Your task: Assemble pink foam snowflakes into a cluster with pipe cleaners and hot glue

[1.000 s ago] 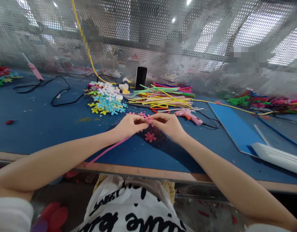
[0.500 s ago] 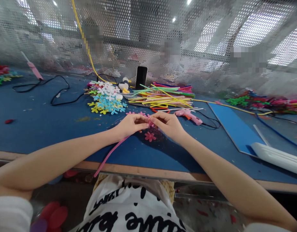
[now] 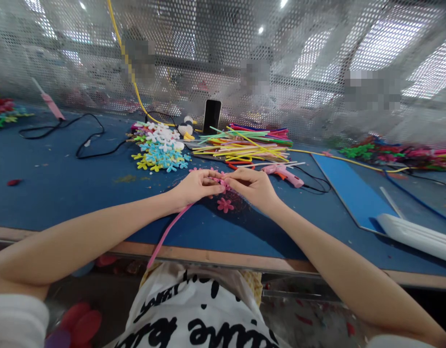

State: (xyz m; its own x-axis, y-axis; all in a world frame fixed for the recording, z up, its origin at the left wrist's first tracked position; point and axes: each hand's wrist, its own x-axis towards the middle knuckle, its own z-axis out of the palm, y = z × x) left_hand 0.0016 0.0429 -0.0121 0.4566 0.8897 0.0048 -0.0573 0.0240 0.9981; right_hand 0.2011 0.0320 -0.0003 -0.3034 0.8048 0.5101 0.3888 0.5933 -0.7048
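Close together over the blue table, my left hand (image 3: 197, 187) and my right hand (image 3: 252, 184) both pinch a pink pipe cleaner (image 3: 167, 233). Its long tail runs out under my left palm and hangs past the table's front edge. Between my fingertips the pipe cleaner is bent into small petal-like loops, partly hidden by the fingers. Just below my fingertips lies a finished pink flower (image 3: 225, 205). Several more pink flowers (image 3: 195, 169) show behind my hands, mostly covered by them.
Behind my hands lie a pile of blue, white and yellow flowers (image 3: 161, 145) and a bundle of loose pipe cleaners (image 3: 245, 147). A pink glue gun (image 3: 284, 174) with a black cord rests to the right. A phone (image 3: 212, 116) leans against the perforated screen (image 3: 223, 58). A blue board (image 3: 349, 193) lies farther right.
The fingertips of both hands have shifted slightly around the bent part of the pipe cleaner. Its hanging tail has swung a little to the right.
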